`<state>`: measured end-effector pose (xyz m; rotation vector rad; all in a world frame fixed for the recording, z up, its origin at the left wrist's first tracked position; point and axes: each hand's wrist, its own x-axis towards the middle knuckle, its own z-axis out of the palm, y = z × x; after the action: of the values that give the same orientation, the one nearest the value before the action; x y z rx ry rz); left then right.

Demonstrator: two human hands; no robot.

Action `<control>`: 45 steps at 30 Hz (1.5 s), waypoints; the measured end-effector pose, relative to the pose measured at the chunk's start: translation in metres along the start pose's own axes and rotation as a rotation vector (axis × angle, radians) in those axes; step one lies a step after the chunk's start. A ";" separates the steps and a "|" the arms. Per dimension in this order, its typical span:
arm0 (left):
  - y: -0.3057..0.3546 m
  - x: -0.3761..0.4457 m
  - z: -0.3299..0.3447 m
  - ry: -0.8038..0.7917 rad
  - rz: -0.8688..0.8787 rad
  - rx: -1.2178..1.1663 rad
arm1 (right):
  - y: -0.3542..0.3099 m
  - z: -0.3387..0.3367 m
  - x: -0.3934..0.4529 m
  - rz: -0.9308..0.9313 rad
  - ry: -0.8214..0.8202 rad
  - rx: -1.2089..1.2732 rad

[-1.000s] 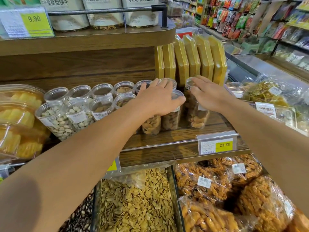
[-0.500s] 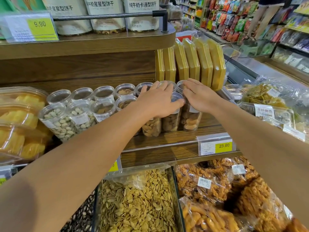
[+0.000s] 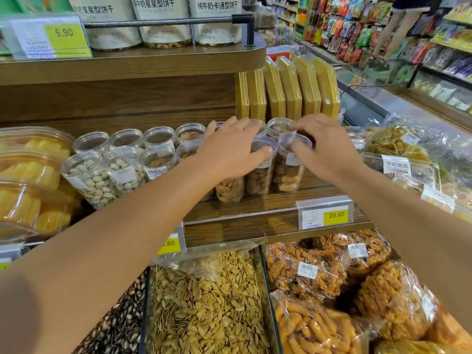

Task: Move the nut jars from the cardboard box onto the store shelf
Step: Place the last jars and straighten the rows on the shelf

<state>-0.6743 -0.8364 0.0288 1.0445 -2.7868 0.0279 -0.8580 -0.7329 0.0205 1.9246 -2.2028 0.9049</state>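
Nut jars (image 3: 158, 162) are standing in two rows along the wooden store shelf (image 3: 268, 203), clear plastic, lids on, reaching from the pistachio jars at the left end to the shelf's right part.

Left hand (image 3: 229, 149) is lying palm-down over the lids of the jars near the middle, fingers spread and fairly straight, thumb pressing the rim of a front-row jar (image 3: 260, 169).

Right hand (image 3: 324, 146) is curling its fingers over the lid of the rightmost front jar (image 3: 288, 172), holding it by the top. That jar is sitting upright on the shelf, touching its neighbour.

Yellow flat packs (image 3: 288, 90) are standing on edge behind the jars. A 23.80 price tag (image 3: 325, 215) is hanging at the shelf's front edge.
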 end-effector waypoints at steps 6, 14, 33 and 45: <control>-0.003 -0.028 0.006 -0.065 -0.022 0.089 | 0.002 0.013 -0.033 -0.055 0.035 -0.135; -0.002 -0.030 0.011 -0.022 -0.035 0.084 | -0.001 0.019 -0.034 -0.063 0.076 -0.179; -0.056 -0.149 0.021 0.147 -0.148 0.156 | -0.089 0.071 -0.059 -0.300 0.052 -0.249; -0.063 -0.158 0.029 0.148 -0.236 0.161 | -0.096 0.076 -0.034 -0.237 0.136 -0.278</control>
<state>-0.5204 -0.7835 -0.0282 1.3441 -2.5463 0.2913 -0.7383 -0.7426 -0.0202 1.8786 -1.8615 0.6344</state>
